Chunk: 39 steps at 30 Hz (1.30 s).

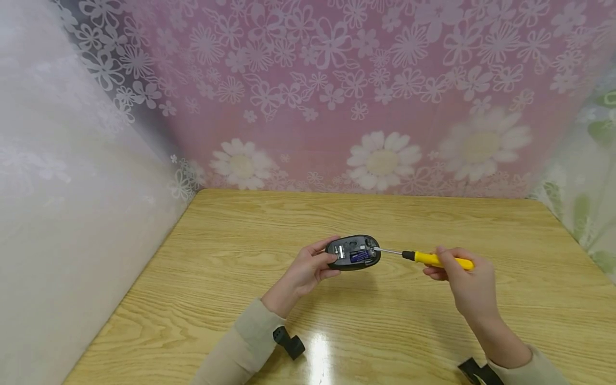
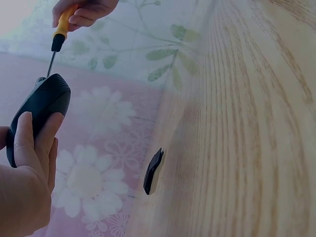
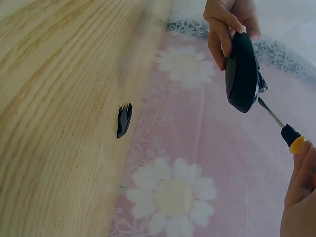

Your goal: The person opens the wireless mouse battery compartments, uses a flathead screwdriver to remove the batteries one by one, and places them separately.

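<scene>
My left hand [image 1: 308, 270] grips a black computer mouse [image 1: 345, 246] by one end, above the table, with its underside turned up. The battery bay is uncovered and a dark blue battery [image 1: 359, 256] lies in it. A screwdriver [image 1: 421, 257] with a yellow handle and black collar is held in my right hand [image 1: 470, 280], thumb and fingers around the handle. Its tip meets the mouse's far end, beside the battery bay. In the right wrist view, the battery [image 3: 262, 84] sticks up past the mouse's edge, near the screwdriver tip.
A small black cover [image 2: 154, 172] lies on the wooden table [image 1: 231, 299], seen in both wrist views and hidden in the head view. Flowered pink cloth [image 1: 308, 123] hangs behind the table, with pale cloth [image 1: 72, 214] at the left side.
</scene>
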Each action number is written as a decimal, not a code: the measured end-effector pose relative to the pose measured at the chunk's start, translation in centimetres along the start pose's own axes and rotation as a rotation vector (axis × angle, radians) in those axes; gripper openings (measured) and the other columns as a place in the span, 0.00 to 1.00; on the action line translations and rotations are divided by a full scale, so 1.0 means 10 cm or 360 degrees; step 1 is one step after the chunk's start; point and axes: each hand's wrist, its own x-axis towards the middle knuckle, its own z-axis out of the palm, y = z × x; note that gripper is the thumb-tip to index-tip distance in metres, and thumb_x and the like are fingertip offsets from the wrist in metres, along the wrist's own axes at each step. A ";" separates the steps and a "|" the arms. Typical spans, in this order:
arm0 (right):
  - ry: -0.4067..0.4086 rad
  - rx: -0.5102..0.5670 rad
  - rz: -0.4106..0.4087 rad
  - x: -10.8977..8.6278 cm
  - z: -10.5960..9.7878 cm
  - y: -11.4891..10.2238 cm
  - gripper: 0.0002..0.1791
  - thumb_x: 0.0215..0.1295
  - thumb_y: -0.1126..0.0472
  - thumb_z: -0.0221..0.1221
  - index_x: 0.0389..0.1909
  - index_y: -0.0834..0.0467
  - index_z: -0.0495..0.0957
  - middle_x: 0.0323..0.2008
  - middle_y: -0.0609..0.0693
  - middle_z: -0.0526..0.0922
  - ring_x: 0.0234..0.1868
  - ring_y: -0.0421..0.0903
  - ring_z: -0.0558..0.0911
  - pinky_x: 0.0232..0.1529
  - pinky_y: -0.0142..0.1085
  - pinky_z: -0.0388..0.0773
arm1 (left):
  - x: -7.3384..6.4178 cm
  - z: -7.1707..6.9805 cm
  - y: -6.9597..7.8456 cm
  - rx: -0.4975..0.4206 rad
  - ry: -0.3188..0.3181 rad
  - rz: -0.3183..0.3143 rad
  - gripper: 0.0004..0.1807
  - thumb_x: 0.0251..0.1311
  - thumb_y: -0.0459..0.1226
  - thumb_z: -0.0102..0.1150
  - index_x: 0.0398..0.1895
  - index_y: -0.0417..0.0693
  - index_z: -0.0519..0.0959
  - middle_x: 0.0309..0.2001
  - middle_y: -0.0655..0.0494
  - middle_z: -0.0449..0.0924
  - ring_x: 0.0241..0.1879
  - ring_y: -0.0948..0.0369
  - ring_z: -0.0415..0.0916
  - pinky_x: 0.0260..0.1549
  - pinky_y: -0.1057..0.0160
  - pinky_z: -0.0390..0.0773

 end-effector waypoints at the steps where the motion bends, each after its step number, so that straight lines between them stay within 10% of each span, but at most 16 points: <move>1: 0.0005 0.0001 0.0024 -0.01 0.02 -0.07 0.11 0.60 0.63 0.55 0.28 0.69 0.79 0.24 0.51 0.81 0.20 0.45 0.81 0.23 0.32 0.78 | 0.00 0.00 0.00 -0.0001 -0.0004 0.0001 0.30 0.54 0.21 0.44 0.63 0.43 0.61 0.57 0.36 0.61 0.38 0.55 0.76 0.27 0.70 0.78; 15: -0.0128 0.0896 0.0512 0.10 -0.12 -0.16 0.13 0.63 0.58 0.52 0.36 0.63 0.78 0.34 0.54 0.78 0.31 0.48 0.81 0.34 0.34 0.78 | -0.01 0.01 0.00 0.0000 0.0015 0.0009 0.30 0.54 0.20 0.44 0.63 0.42 0.60 0.57 0.36 0.61 0.37 0.56 0.76 0.27 0.70 0.78; 26: -0.0152 0.1096 0.0744 0.12 -0.16 -0.14 0.10 0.59 0.59 0.56 0.38 0.60 0.79 0.36 0.53 0.77 0.31 0.43 0.72 0.31 0.30 0.75 | -0.02 0.00 0.01 0.0002 0.0011 0.0015 0.31 0.53 0.20 0.44 0.63 0.43 0.60 0.57 0.36 0.60 0.37 0.56 0.76 0.27 0.70 0.78; 39: -0.0289 0.1266 0.0654 0.14 -0.15 -0.07 0.11 0.61 0.71 0.50 0.41 0.63 0.78 0.41 0.55 0.74 0.41 0.47 0.78 0.43 0.32 0.75 | -0.03 0.00 0.01 0.0002 0.0016 0.0011 0.31 0.53 0.20 0.44 0.63 0.43 0.61 0.57 0.37 0.60 0.36 0.56 0.76 0.27 0.70 0.78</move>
